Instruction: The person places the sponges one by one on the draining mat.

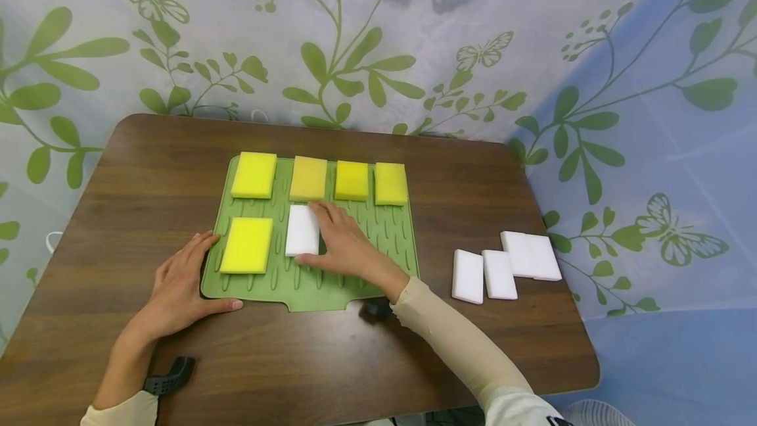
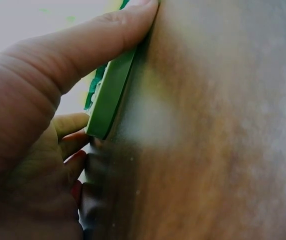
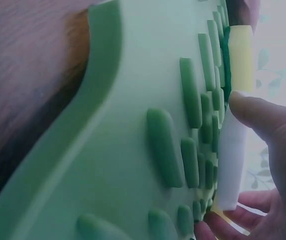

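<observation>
On a green ridged mat (image 1: pixel 319 291) lie several yellow sponges, one of them a sponge (image 1: pixel 246 246) near the left edge. A white block (image 1: pixel 302 231) rests on the mat to its right, and my right hand (image 1: pixel 345 245) holds it between thumb and fingers. The right wrist view has the white block (image 3: pixel 231 160) upright in frame between the thumb and fingers. My left hand (image 1: pixel 182 281) touches the mat's left edge, fingers spread and thumb near the lower left corner. In the left wrist view the thumb lies along the mat's edge (image 2: pixel 114 95).
Several white blocks (image 1: pixel 468 276) lie on the brown table (image 1: pixel 473 196) to the right of the mat. The other yellow sponges (image 1: pixel 309 178) stand in a row along the mat's back edge. A patterned curtain (image 1: pixel 378 38) hangs behind the table.
</observation>
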### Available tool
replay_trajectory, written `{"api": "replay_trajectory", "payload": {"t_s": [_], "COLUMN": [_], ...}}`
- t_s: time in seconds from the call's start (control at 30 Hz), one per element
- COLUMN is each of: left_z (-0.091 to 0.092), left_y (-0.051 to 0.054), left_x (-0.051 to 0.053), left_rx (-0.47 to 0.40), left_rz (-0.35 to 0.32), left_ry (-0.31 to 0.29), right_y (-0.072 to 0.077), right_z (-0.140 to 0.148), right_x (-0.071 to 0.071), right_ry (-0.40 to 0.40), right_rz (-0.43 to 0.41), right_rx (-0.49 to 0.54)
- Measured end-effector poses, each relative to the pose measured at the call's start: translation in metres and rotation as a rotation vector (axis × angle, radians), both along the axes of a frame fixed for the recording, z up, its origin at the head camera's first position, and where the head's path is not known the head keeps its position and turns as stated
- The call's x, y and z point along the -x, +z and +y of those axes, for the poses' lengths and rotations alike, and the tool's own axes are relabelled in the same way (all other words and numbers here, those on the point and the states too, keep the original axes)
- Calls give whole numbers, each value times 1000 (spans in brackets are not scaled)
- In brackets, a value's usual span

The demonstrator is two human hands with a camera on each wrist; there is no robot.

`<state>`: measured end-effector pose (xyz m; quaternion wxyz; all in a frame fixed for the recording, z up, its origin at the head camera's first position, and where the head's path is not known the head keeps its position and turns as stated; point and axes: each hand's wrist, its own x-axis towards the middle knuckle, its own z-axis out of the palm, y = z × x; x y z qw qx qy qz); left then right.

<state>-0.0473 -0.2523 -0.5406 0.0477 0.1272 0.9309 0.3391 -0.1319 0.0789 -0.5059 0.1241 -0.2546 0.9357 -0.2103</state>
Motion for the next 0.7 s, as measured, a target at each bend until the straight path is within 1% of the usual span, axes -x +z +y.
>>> {"api": "replay_trajectory", "payload": {"t_s": [0.2, 0.47, 0.7], "left_z": [0, 1, 0], "left_y": [-2, 0, -1], "left_x": [0, 0, 0], "left_rx": [-4, -9, -12], "left_rz": [8, 3, 4], "left_ry": [0, -3, -2], "right_y": [-2, -6, -6], "right_z": [-2, -3, -4], "right_x": [0, 1, 2], "right_ry": [-4, -19, -30], "right_rz": [12, 33, 32], "right_rx": [-12, -13, -22]}}
